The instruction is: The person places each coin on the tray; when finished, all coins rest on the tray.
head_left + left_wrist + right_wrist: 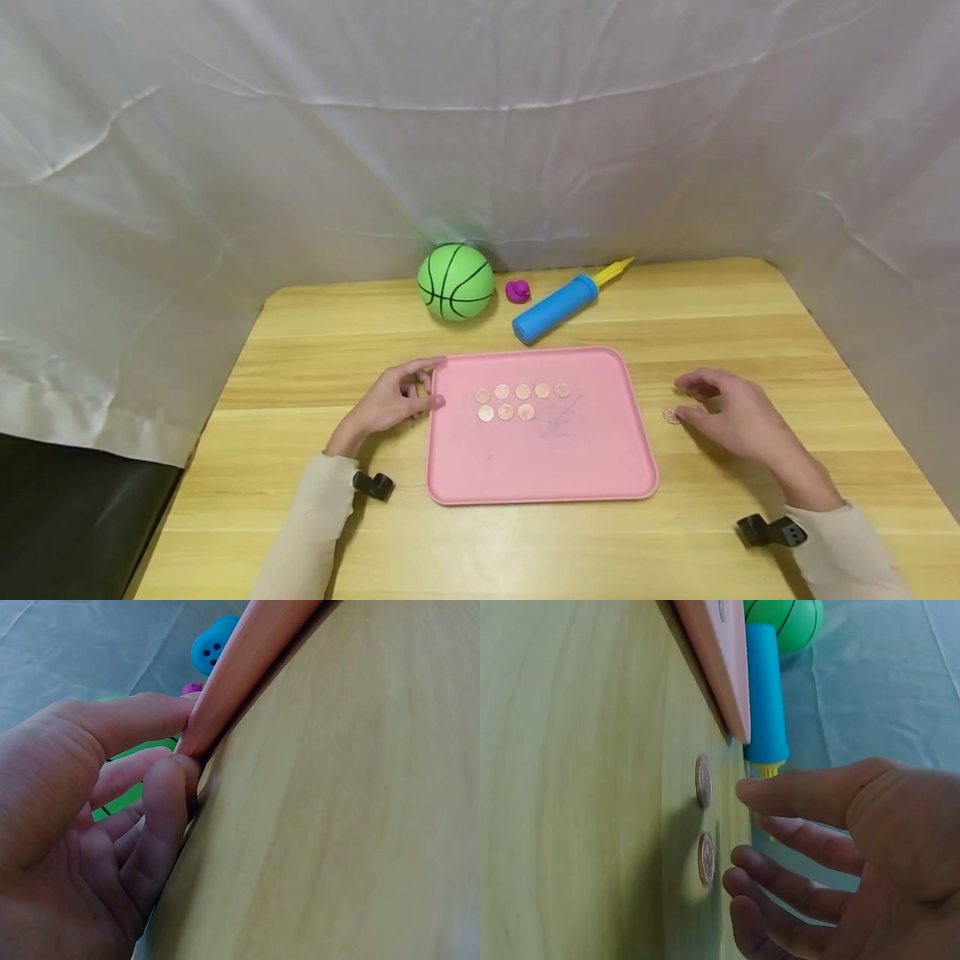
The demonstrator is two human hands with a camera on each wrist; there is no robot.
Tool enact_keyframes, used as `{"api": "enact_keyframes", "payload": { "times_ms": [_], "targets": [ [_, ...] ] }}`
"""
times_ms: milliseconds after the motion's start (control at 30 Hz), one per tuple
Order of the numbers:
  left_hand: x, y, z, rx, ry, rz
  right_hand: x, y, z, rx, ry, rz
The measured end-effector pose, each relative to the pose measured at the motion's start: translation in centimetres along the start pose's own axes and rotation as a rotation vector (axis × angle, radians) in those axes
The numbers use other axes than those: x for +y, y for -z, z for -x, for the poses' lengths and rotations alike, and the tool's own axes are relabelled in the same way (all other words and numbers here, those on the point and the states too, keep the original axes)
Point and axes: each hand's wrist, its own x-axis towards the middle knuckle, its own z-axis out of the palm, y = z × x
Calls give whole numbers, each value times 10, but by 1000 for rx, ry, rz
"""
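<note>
A pink tray (540, 475) lies on the wooden table, with several copper-coloured coins (522, 392) in two rows on its upper middle. At its left rim my left hand (390, 398) pinches the edge; the left wrist view has the thumb (142, 720) on the rim and a finger curled against its side. To the right of the tray, my right hand (738, 415) hovers with loosely bent fingers and holds nothing. Just below its fingertips, two coins lie apart on the table, one nearer the tray (703, 781) and another (706, 859) beside it.
Behind the tray stand a green ball (456, 282) with black lines, a small purple rubber duck (517, 291) and a blue hand pump (557, 308) with a yellow nozzle. A pale cloth (480, 150) hangs along the table's far edge and sides.
</note>
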Motion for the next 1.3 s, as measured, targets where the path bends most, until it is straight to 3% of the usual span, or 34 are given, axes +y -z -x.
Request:
{"api": "enact_keyframes", "payload": {
  "times_ms": [433,1300],
  "targets": [
    [0,1,-2,6,5,-3,15,6,5,-44,30,22],
    [3,-1,1,5,10,13,26,11,-1,-141,-42,9]
  ]
}}
